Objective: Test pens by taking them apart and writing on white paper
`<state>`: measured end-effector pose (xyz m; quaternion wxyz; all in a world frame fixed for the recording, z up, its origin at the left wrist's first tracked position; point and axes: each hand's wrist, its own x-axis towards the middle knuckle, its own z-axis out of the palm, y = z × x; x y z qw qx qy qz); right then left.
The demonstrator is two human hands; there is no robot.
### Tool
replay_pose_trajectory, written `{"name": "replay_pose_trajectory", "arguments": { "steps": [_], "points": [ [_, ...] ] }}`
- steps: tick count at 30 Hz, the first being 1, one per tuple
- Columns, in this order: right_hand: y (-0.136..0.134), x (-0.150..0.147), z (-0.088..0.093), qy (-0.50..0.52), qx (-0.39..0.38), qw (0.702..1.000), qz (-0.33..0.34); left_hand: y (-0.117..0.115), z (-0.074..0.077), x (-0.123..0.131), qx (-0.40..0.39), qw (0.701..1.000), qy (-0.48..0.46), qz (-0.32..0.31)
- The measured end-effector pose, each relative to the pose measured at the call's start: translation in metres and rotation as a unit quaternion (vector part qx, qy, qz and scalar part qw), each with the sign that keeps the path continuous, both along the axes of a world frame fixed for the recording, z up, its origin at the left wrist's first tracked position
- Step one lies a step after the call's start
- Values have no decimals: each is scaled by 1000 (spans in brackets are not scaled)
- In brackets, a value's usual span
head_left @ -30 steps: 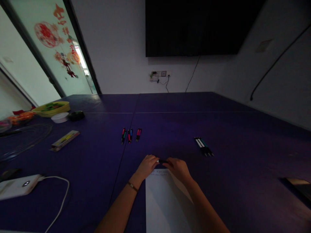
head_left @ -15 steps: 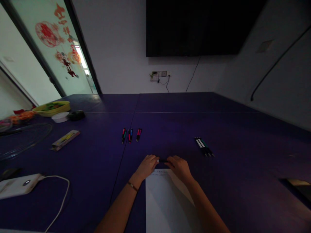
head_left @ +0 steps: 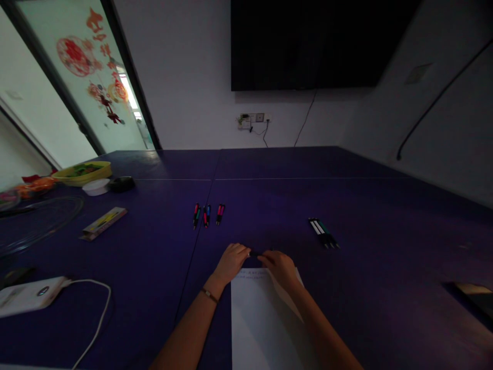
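Between my two hands, just beyond the top edge of a white sheet of paper (head_left: pixel 262 313), is a dark pen (head_left: pixel 254 254). My left hand (head_left: pixel 233 261) is closed on its left end, and the fingers of my right hand (head_left: pixel 280 265) pinch its right end. Some lines of small handwriting run along the top of the sheet; my right forearm passes over its right side. Farther off to the right lie several pens (head_left: pixel 323 233) side by side, some with white barrels. Beyond my left hand are small groups of coloured pens (head_left: pixel 206 216).
On the left are a long thin box (head_left: pixel 103 223), a white power bank (head_left: pixel 33 295) with its white cable, a yellow basket (head_left: pixel 82 177), a white lid (head_left: pixel 96 187) and coiled clear tubing (head_left: pixel 79 208). A dark flat object (head_left: pixel 472 298) lies at the right edge.
My right hand has shifted slightly left along the pen, toward my left hand. More of the paper's upper right corner shows. The pens lying on the table have not moved.
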<state>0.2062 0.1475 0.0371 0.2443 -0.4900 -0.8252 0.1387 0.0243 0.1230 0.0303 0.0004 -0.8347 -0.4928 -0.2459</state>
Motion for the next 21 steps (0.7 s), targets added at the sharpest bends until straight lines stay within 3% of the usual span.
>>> {"name": "replay_pose_trajectory", "arguments": {
  "steps": [3, 7, 11, 16, 21],
  "points": [
    [-1, 3, 4, -31, 82, 996, 27, 0, 0, 1, -14, 1000, 12, 2],
    [-2, 4, 7, -78, 122, 987, 63, 0, -1, 2, -18, 1000, 22, -6],
    [-2, 1, 2, -82, 99, 990, 55, 0, -1, 1, -8, 1000, 24, -13],
    [-1, -3, -5, -31, -18, 999, 19, 1, 1, -1, 8, 1000, 16, -13],
    [0, -2, -4, -43, 53, 997, 37, 2, 0, 2, 14, 999, 32, 1]
  ]
}}
